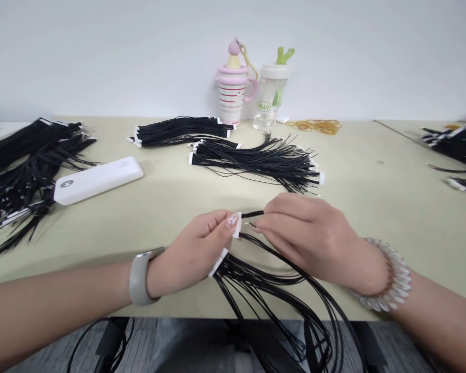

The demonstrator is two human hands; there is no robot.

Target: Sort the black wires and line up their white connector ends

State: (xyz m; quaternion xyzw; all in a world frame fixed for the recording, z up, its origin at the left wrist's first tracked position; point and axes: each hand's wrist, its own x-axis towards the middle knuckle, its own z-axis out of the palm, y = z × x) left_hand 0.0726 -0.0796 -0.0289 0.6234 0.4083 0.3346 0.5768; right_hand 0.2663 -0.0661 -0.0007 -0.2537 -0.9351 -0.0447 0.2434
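Bright, even light washes the pale wall [140, 57] and the tabletop [373, 217]. Soft shadow lies along the far side of the left forearm [62, 295], and the area below the tabletop's near edge is dimmer. Small glints show on the clear bracelet [396, 274]. Wide-angle distortion stretches the forearms toward the sides. The left hand [196, 251] and right hand [314, 243] are fairly clear; the cables at far right [458, 147] look soft.
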